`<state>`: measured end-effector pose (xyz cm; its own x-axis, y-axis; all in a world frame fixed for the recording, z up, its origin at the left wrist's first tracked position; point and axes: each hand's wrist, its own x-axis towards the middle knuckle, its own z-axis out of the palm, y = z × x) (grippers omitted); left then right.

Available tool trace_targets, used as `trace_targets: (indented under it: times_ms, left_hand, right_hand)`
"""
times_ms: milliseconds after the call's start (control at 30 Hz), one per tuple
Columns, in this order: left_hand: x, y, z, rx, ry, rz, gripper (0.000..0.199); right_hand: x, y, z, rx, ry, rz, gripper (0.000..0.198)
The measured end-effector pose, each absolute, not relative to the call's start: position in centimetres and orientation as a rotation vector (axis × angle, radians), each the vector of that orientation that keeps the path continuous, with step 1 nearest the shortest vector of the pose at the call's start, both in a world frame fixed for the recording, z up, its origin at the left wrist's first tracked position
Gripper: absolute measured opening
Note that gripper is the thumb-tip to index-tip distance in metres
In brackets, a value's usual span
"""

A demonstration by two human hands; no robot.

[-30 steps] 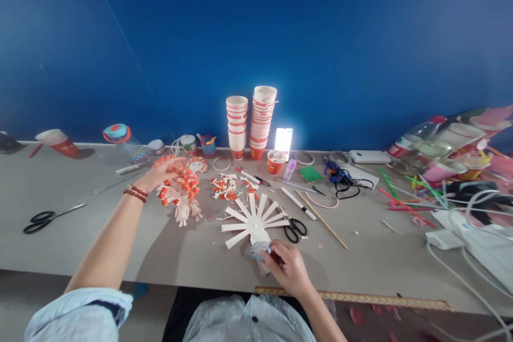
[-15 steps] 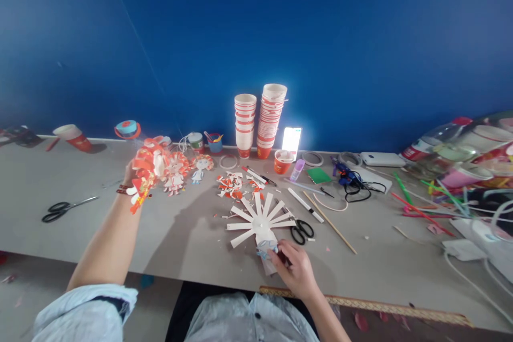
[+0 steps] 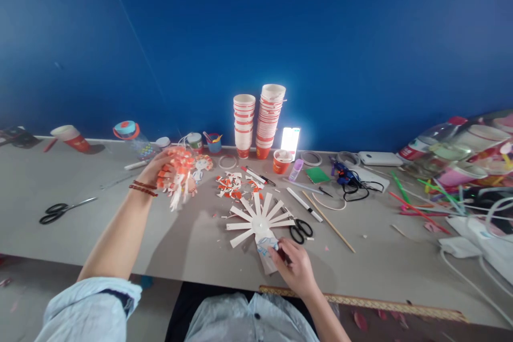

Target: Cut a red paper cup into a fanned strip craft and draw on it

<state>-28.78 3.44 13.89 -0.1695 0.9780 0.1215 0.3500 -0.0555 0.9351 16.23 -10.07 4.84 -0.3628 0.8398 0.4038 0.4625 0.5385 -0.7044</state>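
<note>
My left hand (image 3: 154,168) reaches out at the left, its fingers closed on an orange-and-white paper figure (image 3: 178,171) with frilly cut strips; motion blurs its details. Just beyond it, another paper figure (image 3: 199,172) with an orange fringe and blue outlines is partly covered. Near the front edge, my right hand (image 3: 295,267) pinches the lower end of a cut-open paper cup (image 3: 260,225), whose white strips fan out flat on the table. Blue drawn lines mark its end beside my fingertips. Black-handled scissors (image 3: 300,231) lie right of the strips, blades partly beneath them.
Paper scraps (image 3: 236,186) lie beyond the fan. Two tall paper cup stacks (image 3: 244,123) stand by the blue wall, near a lit phone (image 3: 290,140). A marker (image 3: 304,204), wooden stick (image 3: 331,223) and glue gun (image 3: 343,172) lie right; more scissors (image 3: 64,209) lie left.
My left hand has moved right and turned, bringing the orange-and-white paper figure with it; the red-and-yellow piece near the wrist no longer shows. My right hand has barely moved.
</note>
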Motion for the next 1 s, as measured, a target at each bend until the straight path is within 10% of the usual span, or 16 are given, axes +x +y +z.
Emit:
trace_targets:
  times_ms: [700,1000]
  left_hand:
    - [-22.8,2.0,6.7,2.859,1.860,0.379,0.054]
    - [-14.8,-3.4,10.8,2.440,1.526,0.991,0.031]
  right_hand:
    - [16.1,-10.1,4.7,-1.054,-1.983,0.604,0.033]
    - [16.0,-10.4,5.1,-1.110,-1.861,0.605,0.033]
